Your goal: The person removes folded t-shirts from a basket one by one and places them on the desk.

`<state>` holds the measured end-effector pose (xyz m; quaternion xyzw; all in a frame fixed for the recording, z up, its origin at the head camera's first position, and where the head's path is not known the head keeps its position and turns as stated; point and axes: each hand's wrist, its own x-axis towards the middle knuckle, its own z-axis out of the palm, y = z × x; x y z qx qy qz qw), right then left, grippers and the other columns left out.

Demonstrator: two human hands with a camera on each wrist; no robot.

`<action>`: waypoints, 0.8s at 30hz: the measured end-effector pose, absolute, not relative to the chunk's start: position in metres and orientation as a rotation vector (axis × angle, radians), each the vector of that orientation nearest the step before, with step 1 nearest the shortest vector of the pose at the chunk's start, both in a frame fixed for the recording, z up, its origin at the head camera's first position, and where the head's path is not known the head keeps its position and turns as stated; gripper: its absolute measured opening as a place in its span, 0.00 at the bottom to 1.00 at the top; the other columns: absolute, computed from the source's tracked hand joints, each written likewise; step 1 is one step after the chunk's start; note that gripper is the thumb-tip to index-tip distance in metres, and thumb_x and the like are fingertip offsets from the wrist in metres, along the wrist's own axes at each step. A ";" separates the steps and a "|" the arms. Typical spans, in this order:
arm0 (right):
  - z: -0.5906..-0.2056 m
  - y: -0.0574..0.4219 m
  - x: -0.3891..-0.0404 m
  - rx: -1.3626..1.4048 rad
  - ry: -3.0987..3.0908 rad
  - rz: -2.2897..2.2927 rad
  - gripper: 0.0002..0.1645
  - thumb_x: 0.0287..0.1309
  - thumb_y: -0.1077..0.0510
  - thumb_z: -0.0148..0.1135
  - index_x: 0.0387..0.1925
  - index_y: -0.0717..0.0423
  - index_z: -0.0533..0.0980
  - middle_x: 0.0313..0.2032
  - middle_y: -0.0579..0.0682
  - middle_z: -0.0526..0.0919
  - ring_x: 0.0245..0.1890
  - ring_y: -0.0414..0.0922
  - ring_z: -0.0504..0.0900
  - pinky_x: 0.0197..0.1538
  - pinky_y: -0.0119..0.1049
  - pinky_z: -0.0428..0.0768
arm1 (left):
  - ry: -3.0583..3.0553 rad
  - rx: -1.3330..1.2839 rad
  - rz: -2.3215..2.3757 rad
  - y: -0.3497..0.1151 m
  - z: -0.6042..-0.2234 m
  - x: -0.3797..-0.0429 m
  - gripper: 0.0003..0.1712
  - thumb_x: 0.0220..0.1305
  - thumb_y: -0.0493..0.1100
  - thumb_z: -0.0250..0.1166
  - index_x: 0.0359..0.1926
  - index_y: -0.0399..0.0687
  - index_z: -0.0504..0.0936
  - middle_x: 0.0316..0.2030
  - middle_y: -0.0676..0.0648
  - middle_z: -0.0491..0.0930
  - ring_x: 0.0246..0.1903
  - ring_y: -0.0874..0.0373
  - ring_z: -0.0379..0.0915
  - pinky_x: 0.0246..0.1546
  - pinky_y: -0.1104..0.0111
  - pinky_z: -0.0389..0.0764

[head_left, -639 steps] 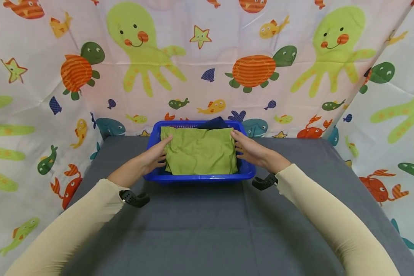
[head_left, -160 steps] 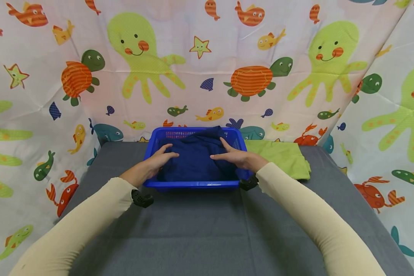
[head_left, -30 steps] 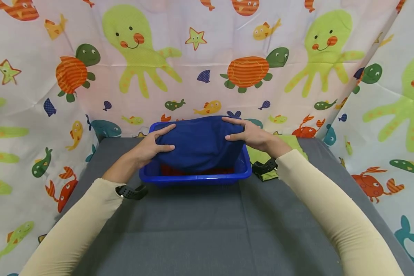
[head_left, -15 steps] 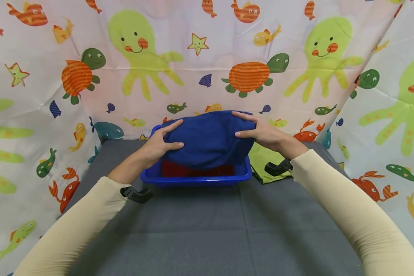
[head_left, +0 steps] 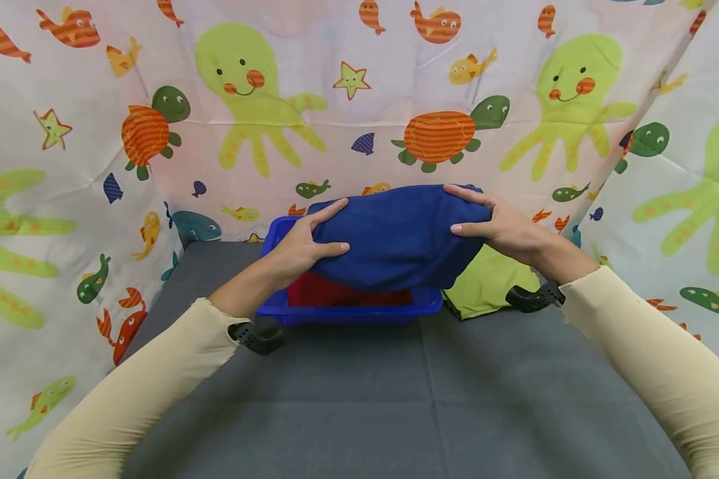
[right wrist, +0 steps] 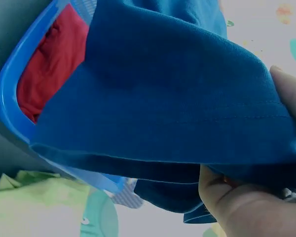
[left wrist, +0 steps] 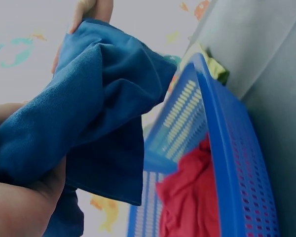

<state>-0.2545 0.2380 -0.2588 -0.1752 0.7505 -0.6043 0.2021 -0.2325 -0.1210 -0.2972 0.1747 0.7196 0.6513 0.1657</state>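
Two hands are at work, and both grasp one blue cloth (head_left: 395, 233): the left hand (head_left: 296, 249) pinches one end and the right hand (head_left: 512, 226) the other, thumbs on the near face. The cloth hangs in the air between them, above the basket and reaching past its right end. Three colours of cloth show in all: blue, red and green.

There is one basket (head_left: 347, 316), blue with slotted walls, on the grey table (head_left: 347, 399). In it lies red cloth (head_left: 311, 289), rumpled in both wrist views; whether it is one piece or several cannot be told. The green cloth (head_left: 491, 283) lies outside, on the table just right of the basket.

The blue cloth hides much of the basket's far side and part of the red cloth. The green cloth is partly covered by the blue cloth and right hand. Most of the fingers are out of sight behind the blue cloth in the head view. Two cream sleeves (head_left: 150, 379) run off the lower picture edges. On the curtain (head_left: 389, 73), three turtles show, and the octopuses at both sides are cut off.
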 end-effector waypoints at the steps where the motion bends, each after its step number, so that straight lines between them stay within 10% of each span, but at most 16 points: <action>1: -0.255 0.241 -0.252 -0.485 2.107 -1.687 0.44 0.71 0.65 0.57 0.80 0.38 0.53 0.77 0.53 0.56 0.63 0.33 0.74 0.60 0.25 0.77 | 2.045 0.508 1.859 -0.118 -0.295 -0.232 0.43 0.71 0.35 0.62 0.79 0.70 0.56 0.76 0.48 0.61 0.72 0.48 0.66 0.68 0.54 0.74; 24: -0.247 0.366 -0.225 -0.437 2.216 -1.777 0.40 0.72 0.69 0.51 0.78 0.40 0.58 0.62 0.34 0.76 0.55 0.32 0.81 0.51 0.26 0.82 | 1.953 0.675 1.793 0.003 -0.299 -0.220 0.46 0.69 0.34 0.64 0.79 0.68 0.54 0.76 0.45 0.60 0.72 0.46 0.65 0.67 0.55 0.75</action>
